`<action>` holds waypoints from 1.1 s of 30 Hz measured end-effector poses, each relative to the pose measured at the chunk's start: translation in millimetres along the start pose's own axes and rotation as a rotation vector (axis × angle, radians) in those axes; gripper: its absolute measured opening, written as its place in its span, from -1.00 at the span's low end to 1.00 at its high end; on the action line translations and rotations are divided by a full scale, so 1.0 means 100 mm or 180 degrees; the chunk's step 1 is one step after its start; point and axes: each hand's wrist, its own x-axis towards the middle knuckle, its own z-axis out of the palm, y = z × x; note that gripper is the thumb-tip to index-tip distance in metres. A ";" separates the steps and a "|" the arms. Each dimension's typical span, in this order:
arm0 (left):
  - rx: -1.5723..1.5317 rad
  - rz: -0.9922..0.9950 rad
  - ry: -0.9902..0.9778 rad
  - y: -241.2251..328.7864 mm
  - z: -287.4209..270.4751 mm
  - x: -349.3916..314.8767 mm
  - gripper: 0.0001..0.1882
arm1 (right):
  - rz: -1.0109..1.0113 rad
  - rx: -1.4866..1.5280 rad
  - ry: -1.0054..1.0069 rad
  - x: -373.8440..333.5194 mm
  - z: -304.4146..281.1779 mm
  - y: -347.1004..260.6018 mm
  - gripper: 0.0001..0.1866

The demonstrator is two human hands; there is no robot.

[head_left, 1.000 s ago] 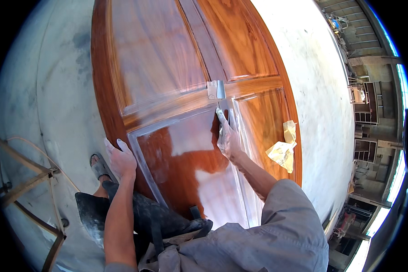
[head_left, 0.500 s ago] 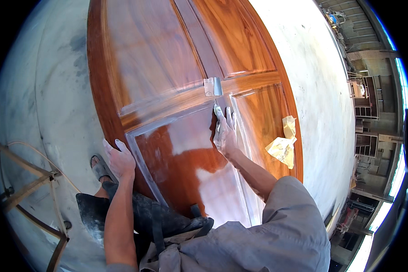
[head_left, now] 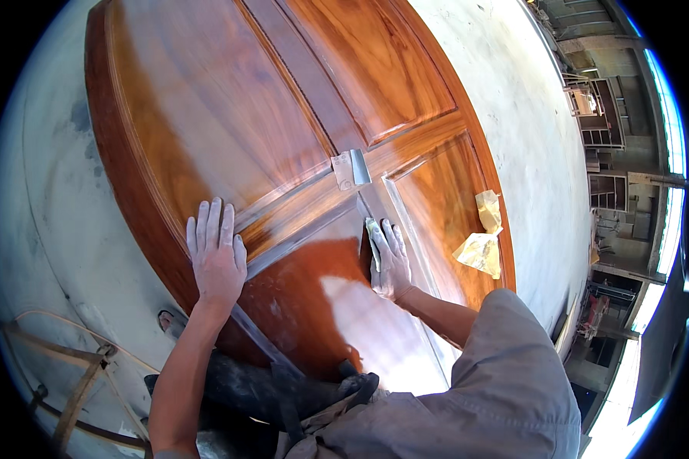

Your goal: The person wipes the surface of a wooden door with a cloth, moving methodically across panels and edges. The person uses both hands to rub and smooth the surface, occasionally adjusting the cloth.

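Note:
A panelled wooden door (head_left: pixel 298 306), glossy red-brown with a whitish dusty film over parts of it, lies flat in front of me. My left hand (head_left: pixel 218 264), dusted white, is spread on its left side beside the rail between the panels, holding nothing. My right hand (head_left: pixel 390 264) rests on the middle upright by the lower panels, with its fingers stretched over a small pale-green folded piece, seemingly sandpaper (head_left: pixel 373 232). Just beyond that hand, a bent grey sheet of sandpaper (head_left: pixel 350 170) lies where the rails cross.
Crumpled yellow paper (head_left: pixel 482 245) lies on the door's right edge. A wooden frame (head_left: pixel 80 382) stands at the lower left on the pale floor (head_left: pixel 46 229). Shelving units (head_left: pixel 601 115) and other clutter line the far right.
My left hand has moved up from the door's edge onto its surface and spread out. My right hand is slightly lower in the picture, still on the upright. The view has shifted.

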 end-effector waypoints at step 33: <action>-0.3850 -0.2097 -0.2379 1.20 -0.06 -0.27 -0.64 | -0.0398 0.3046 0.0677 -0.34 -0.23 -0.89 -0.30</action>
